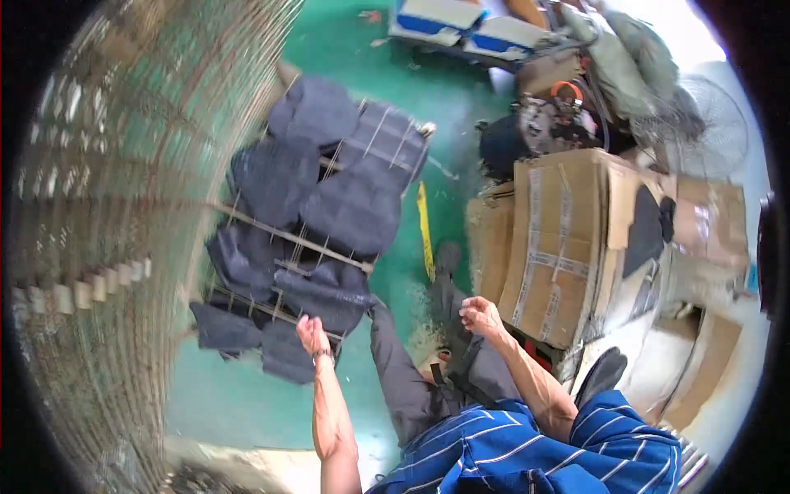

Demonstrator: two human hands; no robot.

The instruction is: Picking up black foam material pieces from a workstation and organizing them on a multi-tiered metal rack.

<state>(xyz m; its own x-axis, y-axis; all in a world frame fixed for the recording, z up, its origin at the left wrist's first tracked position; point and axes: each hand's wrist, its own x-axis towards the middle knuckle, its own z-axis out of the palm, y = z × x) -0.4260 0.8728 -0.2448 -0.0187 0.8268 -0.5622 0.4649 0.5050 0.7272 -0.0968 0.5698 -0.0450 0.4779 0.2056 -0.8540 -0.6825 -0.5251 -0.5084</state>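
My left hand (313, 336) is closed at the near end of a wire rack (296, 239), over one of its thin bars. Whether its fingers grip the bar or a dark piece there is hidden. Several dark navy, cushion-like pieces (350, 210) lie in rows on the rack, some overlapping its bars. Off to the right, my right hand (481, 317) hovers above my leg with its fingers curled in and nothing visible in them. It is apart from the rack and nearest to the tall taped cardboard box (547, 247).
Tall wire mesh racking (148, 206) fills the left side, blurred. Boxes stand on the right, with a dark cloth piece (644, 230) over one. Behind them are a bag pile (559, 123) and a fan (704, 123). Yellow tape (425, 230) marks the green floor; blue-white boxes (436, 20) sit far off.
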